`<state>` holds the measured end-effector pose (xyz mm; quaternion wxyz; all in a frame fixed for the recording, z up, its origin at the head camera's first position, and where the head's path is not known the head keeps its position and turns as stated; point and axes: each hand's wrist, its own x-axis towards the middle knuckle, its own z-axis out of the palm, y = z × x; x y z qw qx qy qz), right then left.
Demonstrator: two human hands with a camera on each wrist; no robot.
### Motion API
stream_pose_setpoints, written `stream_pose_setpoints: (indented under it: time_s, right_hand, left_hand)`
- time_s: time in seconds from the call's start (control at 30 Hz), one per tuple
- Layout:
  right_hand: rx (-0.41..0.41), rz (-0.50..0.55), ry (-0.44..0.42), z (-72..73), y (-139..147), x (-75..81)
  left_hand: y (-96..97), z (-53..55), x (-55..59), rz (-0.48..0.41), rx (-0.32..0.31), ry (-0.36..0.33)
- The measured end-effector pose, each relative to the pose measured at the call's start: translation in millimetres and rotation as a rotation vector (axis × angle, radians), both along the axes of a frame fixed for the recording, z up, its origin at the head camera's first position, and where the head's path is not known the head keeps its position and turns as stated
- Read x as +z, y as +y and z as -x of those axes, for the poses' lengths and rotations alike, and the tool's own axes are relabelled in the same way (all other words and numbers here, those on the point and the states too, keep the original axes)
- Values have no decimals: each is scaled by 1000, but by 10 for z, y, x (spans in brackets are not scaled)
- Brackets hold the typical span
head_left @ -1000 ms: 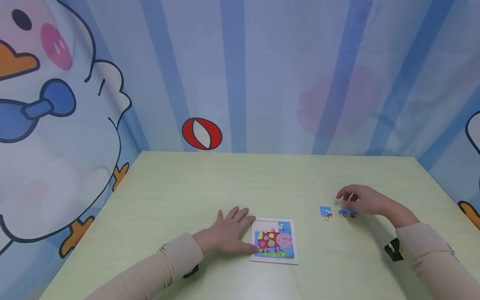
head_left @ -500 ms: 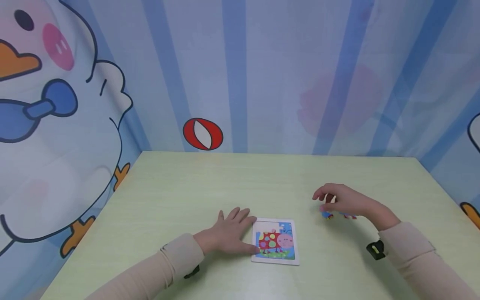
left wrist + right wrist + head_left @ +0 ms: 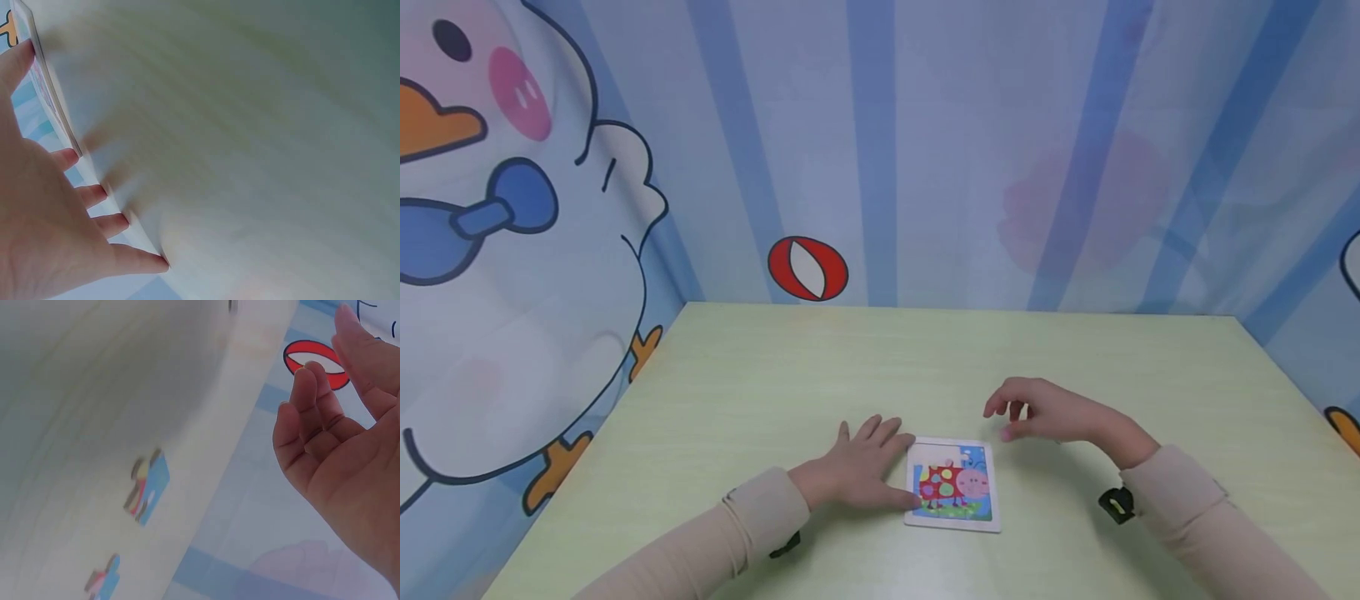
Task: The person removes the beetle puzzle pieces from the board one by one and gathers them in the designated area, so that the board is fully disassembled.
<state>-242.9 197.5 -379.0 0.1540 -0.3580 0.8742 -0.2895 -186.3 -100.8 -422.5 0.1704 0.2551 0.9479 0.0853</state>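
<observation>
The puzzle board (image 3: 934,454) lies flat on the pale table (image 3: 820,358), showing a red, spotted bug with a pink face; its upper left stretch is blank. At its left edge the person's left hand (image 3: 861,477) is spread wide, thumb resting on the rim, index finger at the top left corner. From the left wrist the board is a steep sliver, cut off, its picture hardly readable. Just beside the board's upper right corner hovers the right hand (image 3: 1051,414), fingers loosely bent, thumb apart from them; I can make out nothing in its grasp. Right of the board lie one loose piece (image 3: 156,481) and a second piece (image 3: 109,580): the right hand and wrist hide both in the head view, and from the right wrist they look blurred, the second cut off. Behind the board hangs a striped curtain (image 3: 955,167); left of it, a cartoon bird (image 3: 550,333) is cropped.
</observation>
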Motion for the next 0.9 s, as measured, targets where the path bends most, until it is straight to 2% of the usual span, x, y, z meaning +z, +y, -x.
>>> stream_pose_setpoints:
  time_s: [0.33, 0.9]
  right_hand:
    - [26, -3, -60, -45, -206, -128]
    - [44, -84, -100, -64, -361, -309]
  left_hand:
    - [12, 4, -14, 11, 5, 2]
    - [11, 10, -10, 14, 2, 0]
